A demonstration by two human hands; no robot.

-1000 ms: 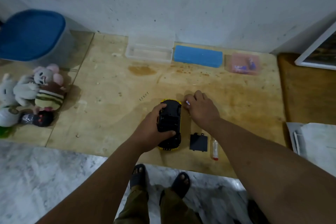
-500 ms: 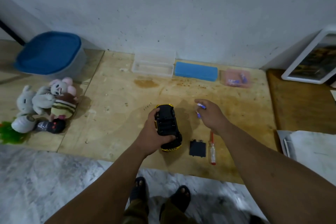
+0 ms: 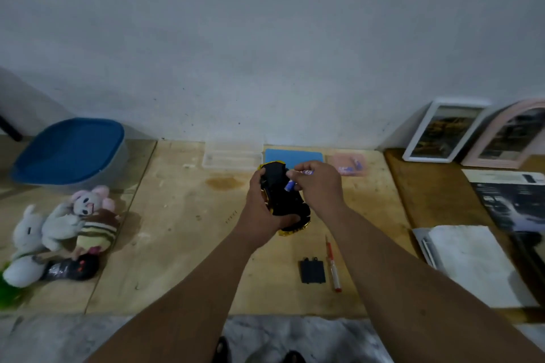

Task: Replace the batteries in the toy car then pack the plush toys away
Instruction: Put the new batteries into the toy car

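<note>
My left hand [image 3: 265, 209] grips the yellow toy car [image 3: 284, 200], held upside down above the wooden board with its black underside up. My right hand [image 3: 320, 186] holds purple batteries [image 3: 290, 186] at the car's underside, one between the fingertips and one higher by the knuckles. The black battery cover [image 3: 313, 270] and a red-handled screwdriver [image 3: 333, 268] lie on the board below my hands. Several plush toys [image 3: 67, 230] are piled at the left: white and pink rabbits, a striped one, a dark one.
A blue-lidded tub [image 3: 70, 150] stands at the back left. Along the wall sit a clear plastic box [image 3: 233, 155], a blue lid [image 3: 295, 155] and a pink box of batteries [image 3: 348, 165]. Picture frames [image 3: 442, 132] and papers [image 3: 474, 262] occupy the right.
My left hand lifted the car off the board and away from me. My right hand picked up batteries and brought them to the car's underside. The camera tilted upward.
</note>
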